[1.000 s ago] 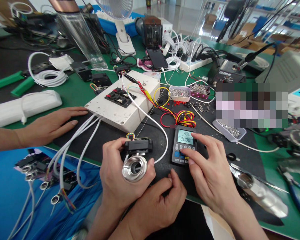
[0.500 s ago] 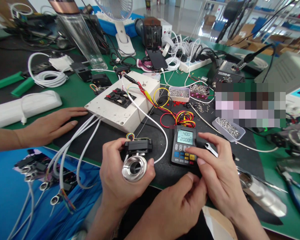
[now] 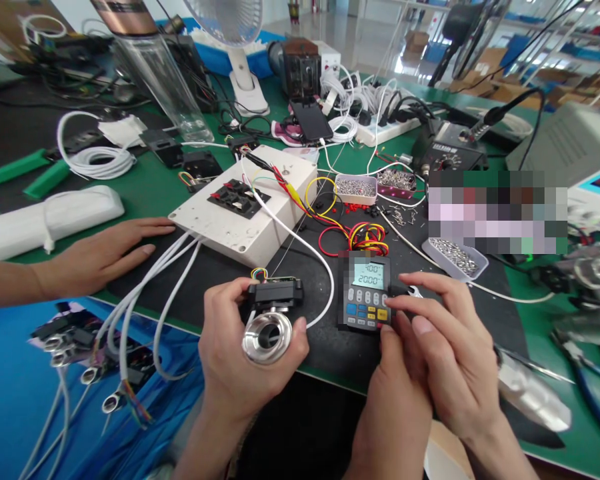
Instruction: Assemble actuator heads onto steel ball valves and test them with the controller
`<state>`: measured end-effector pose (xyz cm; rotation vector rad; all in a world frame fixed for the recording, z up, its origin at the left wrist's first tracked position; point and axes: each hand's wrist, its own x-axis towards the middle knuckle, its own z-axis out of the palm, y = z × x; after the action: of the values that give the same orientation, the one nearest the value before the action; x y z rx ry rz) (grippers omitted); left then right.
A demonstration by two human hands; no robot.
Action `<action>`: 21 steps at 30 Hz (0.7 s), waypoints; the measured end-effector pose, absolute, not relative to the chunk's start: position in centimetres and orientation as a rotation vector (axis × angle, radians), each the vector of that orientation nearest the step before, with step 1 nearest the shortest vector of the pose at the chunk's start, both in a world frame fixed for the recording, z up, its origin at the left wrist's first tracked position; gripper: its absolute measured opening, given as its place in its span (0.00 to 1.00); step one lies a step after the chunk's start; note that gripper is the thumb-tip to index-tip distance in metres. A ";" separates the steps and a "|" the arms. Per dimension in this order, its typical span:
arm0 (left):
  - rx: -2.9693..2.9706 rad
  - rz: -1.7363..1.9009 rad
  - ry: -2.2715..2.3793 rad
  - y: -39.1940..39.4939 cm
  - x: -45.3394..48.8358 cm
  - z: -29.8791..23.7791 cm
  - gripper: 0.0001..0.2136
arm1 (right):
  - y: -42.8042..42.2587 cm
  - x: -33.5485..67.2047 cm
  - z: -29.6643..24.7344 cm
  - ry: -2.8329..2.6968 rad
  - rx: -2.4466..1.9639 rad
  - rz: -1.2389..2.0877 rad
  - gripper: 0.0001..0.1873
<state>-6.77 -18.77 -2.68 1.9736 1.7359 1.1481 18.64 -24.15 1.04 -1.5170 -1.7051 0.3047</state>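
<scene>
My left hand [image 3: 230,373] is closed round a shiny metal ring fitting [image 3: 267,337] with a black module [image 3: 275,293] on top, held just above the table's front edge. White cable and thin coloured wires run from it to a white box [image 3: 230,220]. My right hand [image 3: 455,360] reaches in from the right, fingers loosely apart, one fingertip on the lower right keys of a small black controller [image 3: 365,297] with a lit display. A third hand [image 3: 390,413] rises from the bottom edge and presses against my right hand below the controller.
Another person's hand [image 3: 100,257] lies flat at the left. A small wrench [image 3: 415,291], trays of screws [image 3: 455,257], a metal cylinder [image 3: 530,400] and blue pliers [image 3: 590,400] lie to the right. Fan base [image 3: 247,93], phone [image 3: 313,120] and cables crowd the back.
The third hand has moved right from the bottom centre to under my right hand. My right hand has slid down and right across the controller's keys. My left hand stays still.
</scene>
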 end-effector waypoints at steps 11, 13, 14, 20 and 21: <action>1.964 1.124 1.719 -18.7 -7.0 -2.7 0.28 | -24.3 18.8 0.9 -1.601 -1.542 0.264 0.16; 1.982 1.124 1.722 -18.7 -7.0 -2.8 0.27 | -24.3 18.8 0.9 -1.596 -1.539 0.263 0.16; 1.983 1.125 1.725 -18.7 -7.0 -2.8 0.27 | -24.3 18.7 0.9 -1.595 -1.536 0.263 0.17; 1.944 1.125 1.735 -18.8 -6.6 -2.7 0.28 | -24.4 18.8 0.8 -1.574 -1.544 0.268 0.17; 1.948 1.126 1.736 -18.8 -6.6 -2.7 0.28 | -24.4 18.8 0.8 -1.571 -1.542 0.268 0.17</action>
<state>-6.59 -18.79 -2.69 1.9477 1.7358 1.1263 18.82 -24.44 0.79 -1.5417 -1.5711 0.2682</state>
